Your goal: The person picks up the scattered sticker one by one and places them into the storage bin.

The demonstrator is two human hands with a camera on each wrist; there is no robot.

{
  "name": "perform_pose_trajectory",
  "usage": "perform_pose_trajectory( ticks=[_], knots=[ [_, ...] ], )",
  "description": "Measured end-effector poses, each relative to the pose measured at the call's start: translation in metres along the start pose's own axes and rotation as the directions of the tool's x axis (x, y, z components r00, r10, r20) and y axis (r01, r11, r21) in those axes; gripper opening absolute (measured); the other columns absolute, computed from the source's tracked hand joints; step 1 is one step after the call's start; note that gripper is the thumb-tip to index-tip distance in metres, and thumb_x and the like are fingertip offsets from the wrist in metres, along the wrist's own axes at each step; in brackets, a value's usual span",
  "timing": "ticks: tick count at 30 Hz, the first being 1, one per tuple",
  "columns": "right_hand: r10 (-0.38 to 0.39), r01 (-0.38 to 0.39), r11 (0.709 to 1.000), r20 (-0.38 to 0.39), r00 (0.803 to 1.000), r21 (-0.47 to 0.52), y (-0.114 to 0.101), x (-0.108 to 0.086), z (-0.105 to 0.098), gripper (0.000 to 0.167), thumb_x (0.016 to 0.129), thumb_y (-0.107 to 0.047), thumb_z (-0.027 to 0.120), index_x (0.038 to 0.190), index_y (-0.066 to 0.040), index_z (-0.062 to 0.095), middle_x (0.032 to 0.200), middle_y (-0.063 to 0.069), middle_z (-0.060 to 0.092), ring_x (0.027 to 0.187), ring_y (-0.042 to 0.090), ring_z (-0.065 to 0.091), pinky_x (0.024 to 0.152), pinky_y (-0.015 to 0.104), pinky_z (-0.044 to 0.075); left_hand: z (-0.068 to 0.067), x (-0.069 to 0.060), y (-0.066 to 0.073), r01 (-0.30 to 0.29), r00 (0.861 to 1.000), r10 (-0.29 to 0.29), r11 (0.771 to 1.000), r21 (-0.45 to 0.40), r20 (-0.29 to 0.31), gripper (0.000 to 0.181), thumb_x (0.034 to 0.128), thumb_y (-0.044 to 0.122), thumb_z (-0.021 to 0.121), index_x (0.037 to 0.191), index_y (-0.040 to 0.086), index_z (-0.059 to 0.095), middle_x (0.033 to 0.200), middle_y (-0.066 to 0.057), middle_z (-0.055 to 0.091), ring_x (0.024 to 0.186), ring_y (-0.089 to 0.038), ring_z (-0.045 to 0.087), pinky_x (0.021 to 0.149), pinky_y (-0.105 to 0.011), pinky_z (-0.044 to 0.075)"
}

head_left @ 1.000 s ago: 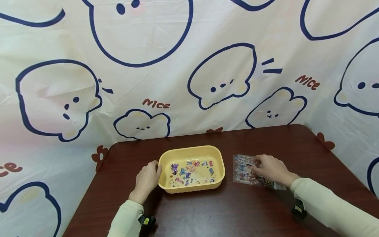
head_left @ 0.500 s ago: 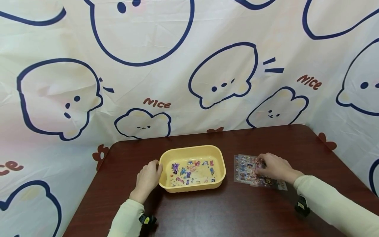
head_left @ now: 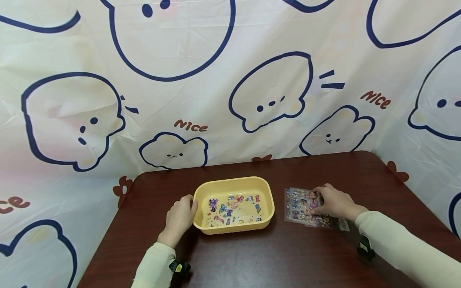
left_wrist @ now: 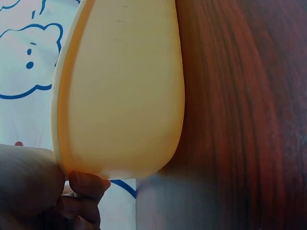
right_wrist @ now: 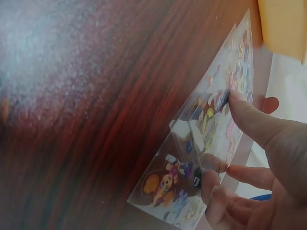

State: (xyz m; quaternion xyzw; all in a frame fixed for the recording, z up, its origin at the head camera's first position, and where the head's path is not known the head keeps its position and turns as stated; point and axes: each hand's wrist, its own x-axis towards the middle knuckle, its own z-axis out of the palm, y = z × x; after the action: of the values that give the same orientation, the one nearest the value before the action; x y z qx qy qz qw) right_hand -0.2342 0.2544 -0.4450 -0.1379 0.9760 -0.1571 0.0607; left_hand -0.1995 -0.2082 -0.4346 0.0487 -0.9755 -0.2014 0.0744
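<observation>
The left hand [head_left: 179, 217] grips the left end of a yellow tray [head_left: 234, 229], its thumb and fingers at the rim; the left wrist view shows these fingers at the corner of the tray [left_wrist: 120, 96]. Small colourful stickers [head_left: 229, 210] lie in the tray. Right of it, overlapping clear sheets [head_left: 297, 208] with printed figures lie on the table. The right hand [head_left: 336, 203] rests on them, thumb and fingers apart with a pink figure between. In the right wrist view the thumb [right_wrist: 256, 120] touches the sheets [right_wrist: 165, 184], with other fingers bent at them.
The dark brown table [head_left: 252, 260] reaches back to a pale printed cloth [head_left: 216, 100], which also hangs at both sides. A gap of bare tabletop separates the tray from the sheets.
The right hand has shifted slightly to the right over the sheets, and a pink figure now shows between its thumb and fingers. The left hand and the tray have stayed in place.
</observation>
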Motion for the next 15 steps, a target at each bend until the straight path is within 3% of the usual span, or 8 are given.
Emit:
perform_pose_trajectory(
  ticks=[15],
  knots=[
    [0.019, -0.019, 1.000, 0.048, 0.999, -0.007, 0.0032, 0.0062, -0.0033, 0.092, 0.076, -0.049, 0.085, 0.139, 0.010, 0.052, 0.124, 0.027, 0.055, 0.084, 0.023, 0.053, 0.060, 0.034, 0.040, 0.0009, 0.0003, -0.0010, -0.007, 1.000, 0.007, 1.000, 0.005, -0.007, 0.030, 0.1009, 0.024, 0.056, 0.113, -0.001, 0.068, 0.099, -0.022, 0.074, 0.076, -0.036, 0.070, 0.064, -0.052, 0.052]
  ],
)
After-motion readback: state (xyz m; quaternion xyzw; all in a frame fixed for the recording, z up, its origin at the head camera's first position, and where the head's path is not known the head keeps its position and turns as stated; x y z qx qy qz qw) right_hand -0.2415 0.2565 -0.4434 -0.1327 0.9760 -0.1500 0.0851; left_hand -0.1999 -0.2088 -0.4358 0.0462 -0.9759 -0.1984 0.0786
